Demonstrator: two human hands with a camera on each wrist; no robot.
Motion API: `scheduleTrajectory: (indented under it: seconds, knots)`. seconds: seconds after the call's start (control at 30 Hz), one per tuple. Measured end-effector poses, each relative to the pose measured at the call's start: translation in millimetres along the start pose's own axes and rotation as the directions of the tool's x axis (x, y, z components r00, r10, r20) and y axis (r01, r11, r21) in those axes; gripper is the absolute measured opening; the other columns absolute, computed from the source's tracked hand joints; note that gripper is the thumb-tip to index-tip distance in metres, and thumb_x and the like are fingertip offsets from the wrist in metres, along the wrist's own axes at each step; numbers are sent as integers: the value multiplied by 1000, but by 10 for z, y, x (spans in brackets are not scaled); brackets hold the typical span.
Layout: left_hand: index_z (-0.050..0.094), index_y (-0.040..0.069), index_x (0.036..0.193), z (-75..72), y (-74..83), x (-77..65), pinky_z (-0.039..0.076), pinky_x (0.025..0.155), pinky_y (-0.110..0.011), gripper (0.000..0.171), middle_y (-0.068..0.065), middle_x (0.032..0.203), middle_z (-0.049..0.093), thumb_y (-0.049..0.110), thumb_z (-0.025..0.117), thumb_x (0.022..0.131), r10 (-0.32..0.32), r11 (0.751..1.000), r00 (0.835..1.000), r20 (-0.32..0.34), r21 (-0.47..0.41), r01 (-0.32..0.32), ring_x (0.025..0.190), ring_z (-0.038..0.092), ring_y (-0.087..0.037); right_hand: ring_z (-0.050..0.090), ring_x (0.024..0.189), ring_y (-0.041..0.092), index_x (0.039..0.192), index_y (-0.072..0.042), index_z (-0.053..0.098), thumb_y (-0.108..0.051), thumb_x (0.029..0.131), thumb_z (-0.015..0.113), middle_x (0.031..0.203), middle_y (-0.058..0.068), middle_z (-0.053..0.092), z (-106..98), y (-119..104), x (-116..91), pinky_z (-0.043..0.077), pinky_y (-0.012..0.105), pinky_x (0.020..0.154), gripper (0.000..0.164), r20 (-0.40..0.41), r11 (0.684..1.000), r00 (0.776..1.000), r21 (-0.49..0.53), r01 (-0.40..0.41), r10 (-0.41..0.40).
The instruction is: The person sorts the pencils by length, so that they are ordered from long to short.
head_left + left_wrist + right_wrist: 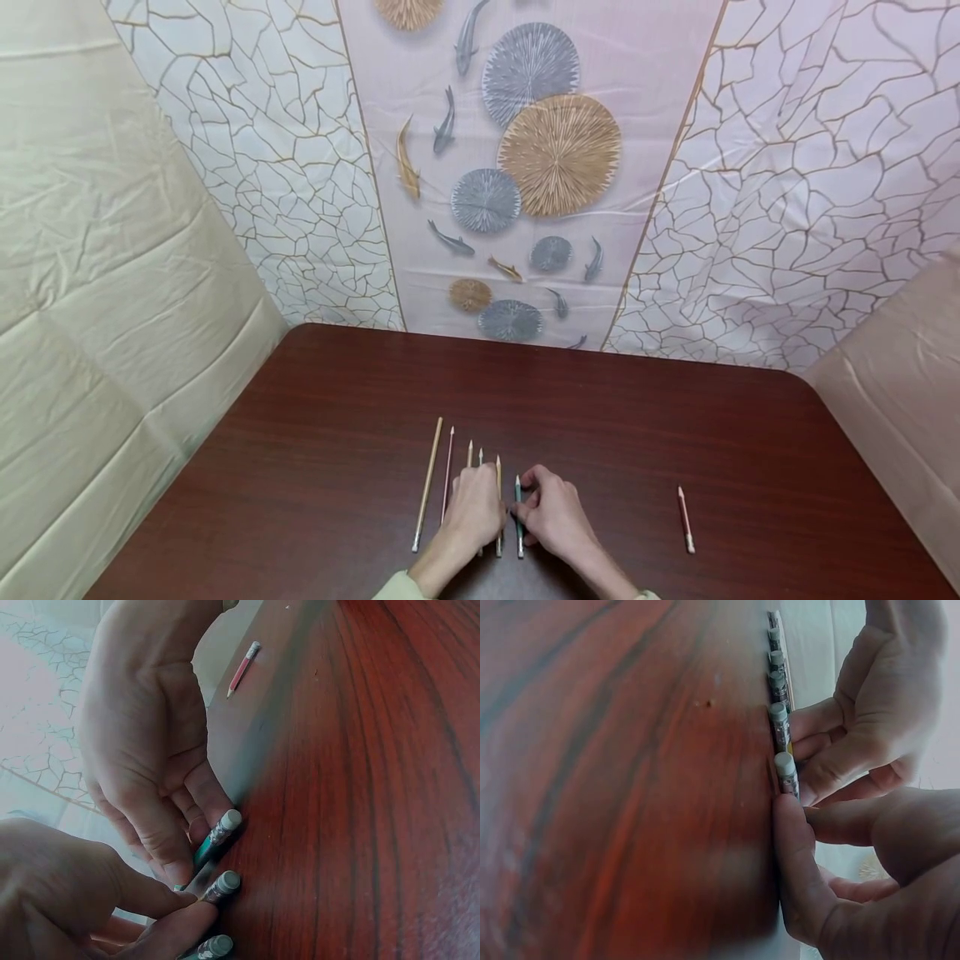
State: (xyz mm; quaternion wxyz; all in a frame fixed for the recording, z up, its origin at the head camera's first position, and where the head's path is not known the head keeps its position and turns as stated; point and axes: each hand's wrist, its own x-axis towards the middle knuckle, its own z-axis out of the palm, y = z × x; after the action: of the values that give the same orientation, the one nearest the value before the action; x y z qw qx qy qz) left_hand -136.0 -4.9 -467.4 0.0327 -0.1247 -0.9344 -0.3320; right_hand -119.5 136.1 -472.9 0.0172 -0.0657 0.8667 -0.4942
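My right hand (557, 510) pinches a short green pencil (519, 537), which lies on the table with its point away from me. Just left of it, a yellow pencil (498, 477) is pinched near its eraser end by my left hand (476, 507). In the left wrist view, the yellow pencil's eraser (227, 882) sticks out past my left fingers, beside the green pencil's eraser (232, 819). Beneath or close by my left hand lie a light pencil (481, 455) and a tan pencil (470, 452), both partly hidden.
Farther left lie a thin maroon pencil (449, 462) and a long gold pencil (428, 483), roughly parallel. A short pink pencil (686, 521) lies apart at the right. The dark wood table (360, 375) ends against patterned cloth at the back.
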Motion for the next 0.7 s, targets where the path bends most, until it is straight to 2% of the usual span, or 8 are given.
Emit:
scheduleTrajectory:
  seconds: [0.37,0.57,0.7]
  knots:
    - [54,5,70,13,2,-12,42,43,-30,24,-1,55,47,-11,71,66,5,1000,1000,-11,5,-5,49,50,-18,58,38,13,97,5,58,1,81,77,62,0,60,23,-17,9,48,28,41,25,-5,1000,1000,-29,-2,2]
    - [55,5,70,2,23,-8,43,43,-31,23,-2,55,48,-10,72,66,0,1000,1000,-9,14,1,49,52,-19,58,38,13,97,6,58,1,81,77,62,1,61,27,-18,13,48,28,41,26,-14,999,1000,-35,-4,4]
    - [52,8,66,1,21,-2,45,45,-34,26,-4,56,51,-8,73,64,10,999,999,-32,41,-8,52,55,-22,58,38,12,97,6,58,0,80,77,61,0,61,32,-19,17,49,28,42,25,-15,999,1000,-46,-15,14]
